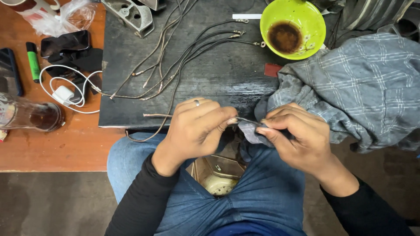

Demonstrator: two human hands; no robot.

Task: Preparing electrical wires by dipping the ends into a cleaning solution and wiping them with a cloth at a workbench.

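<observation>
My left hand (197,126), with a ring on one finger, pinches a thin brown wire (157,115) that sticks out to its left over the edge of the dark board (218,74). My right hand (293,131) pinches a corner of the grey checked cloth (350,83) around the same wire, fingertips almost meeting those of the left hand. Both hands hover over my lap in blue jeans. The stretch of wire between the fingers is mostly hidden.
Several more wires (183,52) with metal ends lie spread on the board. A green bowl (292,28) with dark liquid stands at the back. On the wooden table at left: a glass (30,116), a white charger and cable (65,94), phones (65,43), a green marker (32,61).
</observation>
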